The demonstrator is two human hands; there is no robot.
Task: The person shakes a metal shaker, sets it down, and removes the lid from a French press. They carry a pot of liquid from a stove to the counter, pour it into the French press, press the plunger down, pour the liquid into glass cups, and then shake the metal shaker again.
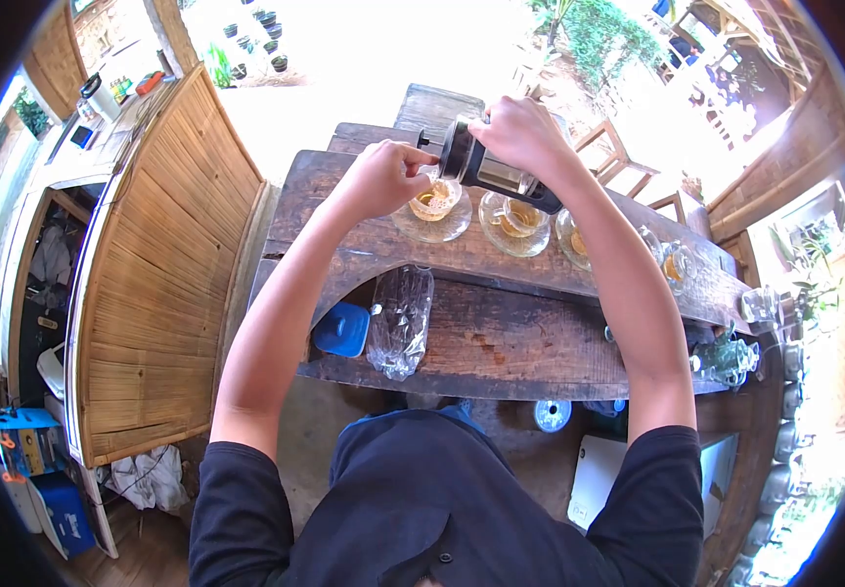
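A French press, with a black lid and a clear body, is tipped on its side over the table, its lid end toward the left. My right hand is wrapped round it from above. My left hand has curled fingers at the lid, by the plunger knob. Just under the lid end, a glass cup with amber liquid stands on a clear saucer. To its right, a second glass cup with amber liquid sits on another saucer. A third cup is partly hidden by my right forearm.
Another cup stands further right on the dark wooden table. On the lower shelf lie a blue container and a clear plastic package. A bamboo-clad counter stands left; glassware sits right.
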